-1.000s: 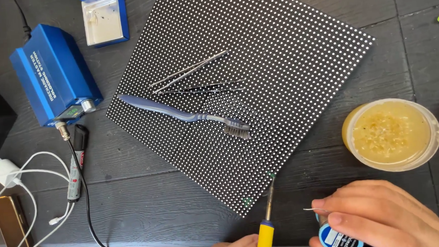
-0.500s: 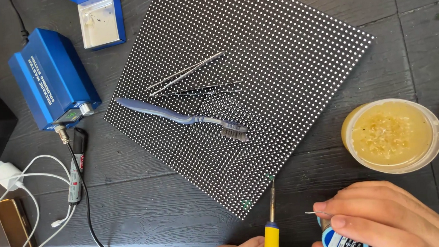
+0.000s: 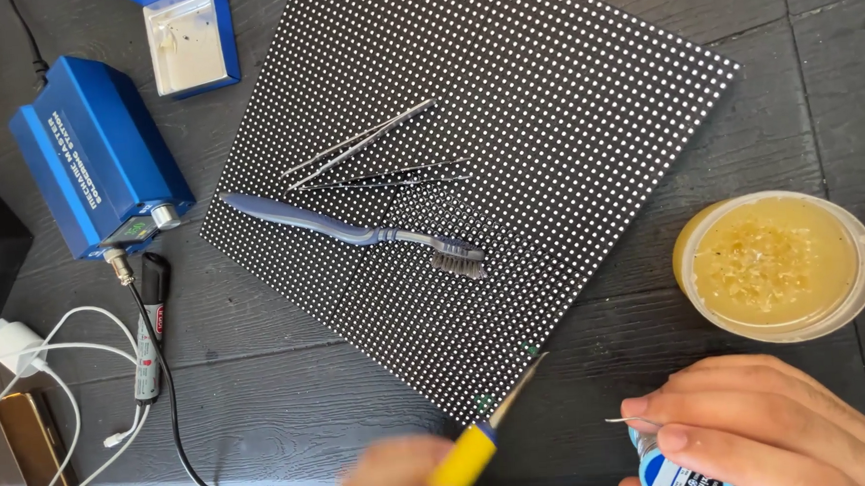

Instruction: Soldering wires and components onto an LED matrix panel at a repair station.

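Observation:
A black panel (image 3: 544, 119) covered in a grid of white dots lies tilted on the dark wooden table. On it rest a blue toothbrush (image 3: 353, 232) and two pairs of tweezers (image 3: 363, 143). My left hand (image 3: 400, 476), blurred at the bottom edge, grips a soldering iron (image 3: 482, 433) with a yellow handle; its tip reaches the panel's near corner. My right hand (image 3: 767, 423) holds a blue spool of solder wire (image 3: 667, 477), with a thin wire end sticking out to the left towards the iron.
A round tub of yellow flux (image 3: 774, 266) stands right of the panel. A blue soldering station (image 3: 98, 167) and a blue sponge tray (image 3: 185, 39) sit at the left. A marker (image 3: 148, 327), white cables (image 3: 53, 342) and a phone (image 3: 34, 441) lie at the left edge.
The soldering iron has tilted, its tip swinging right along the panel's near corner, and my left hand has risen into view. My right hand with the solder spool stays put.

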